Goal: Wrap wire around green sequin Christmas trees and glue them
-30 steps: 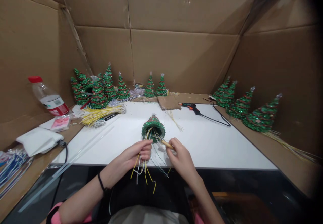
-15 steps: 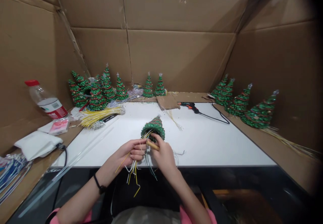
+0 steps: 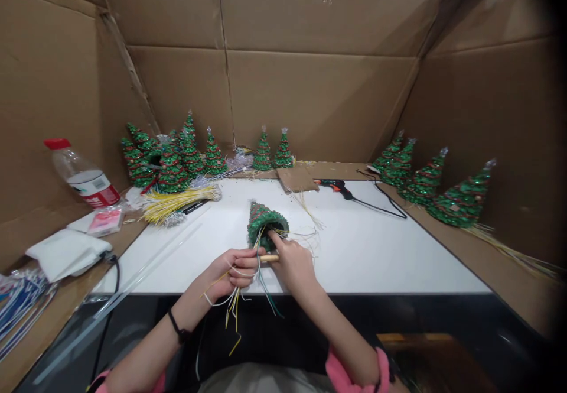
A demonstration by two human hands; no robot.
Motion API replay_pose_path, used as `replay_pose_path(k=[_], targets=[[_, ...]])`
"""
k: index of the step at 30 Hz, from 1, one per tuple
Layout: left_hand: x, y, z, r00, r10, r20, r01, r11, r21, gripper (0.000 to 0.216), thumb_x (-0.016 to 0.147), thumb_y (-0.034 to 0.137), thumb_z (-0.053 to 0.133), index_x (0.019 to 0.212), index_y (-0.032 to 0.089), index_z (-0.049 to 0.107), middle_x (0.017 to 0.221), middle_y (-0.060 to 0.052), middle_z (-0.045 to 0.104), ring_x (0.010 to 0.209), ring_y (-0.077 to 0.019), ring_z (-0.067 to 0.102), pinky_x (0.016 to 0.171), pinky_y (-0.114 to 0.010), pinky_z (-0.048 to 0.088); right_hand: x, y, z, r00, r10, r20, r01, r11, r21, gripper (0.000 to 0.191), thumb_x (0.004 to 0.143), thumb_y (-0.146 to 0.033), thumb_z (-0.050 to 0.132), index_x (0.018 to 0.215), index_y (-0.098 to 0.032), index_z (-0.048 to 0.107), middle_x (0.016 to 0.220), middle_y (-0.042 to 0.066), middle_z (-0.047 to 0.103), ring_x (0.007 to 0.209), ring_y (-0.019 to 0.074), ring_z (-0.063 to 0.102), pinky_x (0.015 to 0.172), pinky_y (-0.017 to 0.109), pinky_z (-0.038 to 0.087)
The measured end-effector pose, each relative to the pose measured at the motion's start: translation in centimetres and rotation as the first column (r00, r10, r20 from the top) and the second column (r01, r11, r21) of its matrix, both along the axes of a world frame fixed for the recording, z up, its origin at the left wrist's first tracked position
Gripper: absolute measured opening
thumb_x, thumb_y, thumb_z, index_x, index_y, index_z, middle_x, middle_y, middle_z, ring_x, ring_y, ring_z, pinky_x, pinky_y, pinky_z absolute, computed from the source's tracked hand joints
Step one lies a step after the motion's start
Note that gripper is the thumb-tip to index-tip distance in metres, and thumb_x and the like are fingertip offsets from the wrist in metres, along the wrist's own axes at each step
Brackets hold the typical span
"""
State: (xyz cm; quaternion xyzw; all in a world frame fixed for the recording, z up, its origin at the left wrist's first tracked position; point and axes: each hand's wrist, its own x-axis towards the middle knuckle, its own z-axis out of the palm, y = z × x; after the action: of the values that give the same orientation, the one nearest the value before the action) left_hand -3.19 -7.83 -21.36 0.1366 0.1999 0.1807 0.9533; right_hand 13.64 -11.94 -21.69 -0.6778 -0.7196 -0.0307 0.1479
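A small green artificial Christmas tree lies on its side on the white board, its hollow base facing me. Yellow, white and green wires come out of that opening and hang past the board's front edge. My left hand is closed on the bundle of wires just in front of the base. My right hand has its index finger reaching into the hollow, while its other fingers curl around a thin wooden stick. The fingertip inside the tree is hidden.
Finished-looking trees stand at left, back and right. A glue gun with a black cable lies near a cardboard piece. Left are a yellow wire bundle, a bottle and clear glue sticks. Cardboard walls surround the board.
The tree's tip has swung to the left and its opening turned rightward. My right index finger has gone to the opening, and the wooden stick now lies more level.
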Motion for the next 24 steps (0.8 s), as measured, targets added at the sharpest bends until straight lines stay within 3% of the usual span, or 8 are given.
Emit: replay_pose_path(k=[5,11,16,24], targets=[[-0.3,0.3,-0.5,1.0,0.023,0.007,-0.023,1.0,0.006,0.02,0.093,0.012,0.033,0.087,0.01,0.052,0.047,0.011,0.018,0.029,-0.0014,0.017,0.031,-0.011,0.01,-0.3,0.8,0.4,0.992,0.044,0.118,-0.034,0.996,-0.086,0.042,0.089,-0.035,0.048,0.129,-0.028,0.04,0.076,0.004,0.068,0.071,0.0209,0.065,0.055,0.026,0.037],[-0.5,0.3,-0.8,0.999,0.034,0.007,-0.034,0.999,0.008,0.019,0.092,0.012,0.035,0.086,0.009,0.053,0.047,0.011,0.016,0.029,-0.0014,0.017,0.031,-0.012,0.011,-0.4,1.0,0.1,0.979,0.108,0.175,-0.095,0.992,-0.082,0.022,0.093,-0.026,0.041,0.113,-0.022,0.048,0.078,0.006,0.069,0.073,0.0188,0.066,0.055,0.023,0.038],[-0.4,0.4,-0.9,0.999,0.046,0.019,-0.046,0.999,0.006,0.024,0.093,0.012,0.031,0.084,0.009,0.053,0.045,0.011,0.016,0.028,-0.0011,0.02,0.031,-0.011,0.01,-1.0,0.8,-0.8,0.97,0.15,0.192,-0.135,0.987,-0.092,0.024,0.09,-0.015,0.042,0.114,-0.016,0.045,0.083,0.009,0.068,0.078,0.0183,0.066,0.057,0.023,0.042],[-0.4,0.3,-0.9,0.999,0.027,0.047,-0.028,0.999,0.015,0.026,0.093,0.012,0.029,0.082,0.009,0.052,0.045,0.011,0.018,0.029,-0.0012,0.023,0.031,-0.01,0.01,-1.9,1.1,-0.4,0.95,0.22,0.222,-0.195,0.972,-0.127,0.014,0.09,-0.01,0.038,0.098,-0.012,0.049,0.076,0.01,0.067,0.072,0.0192,0.066,0.055,0.024,0.042]])
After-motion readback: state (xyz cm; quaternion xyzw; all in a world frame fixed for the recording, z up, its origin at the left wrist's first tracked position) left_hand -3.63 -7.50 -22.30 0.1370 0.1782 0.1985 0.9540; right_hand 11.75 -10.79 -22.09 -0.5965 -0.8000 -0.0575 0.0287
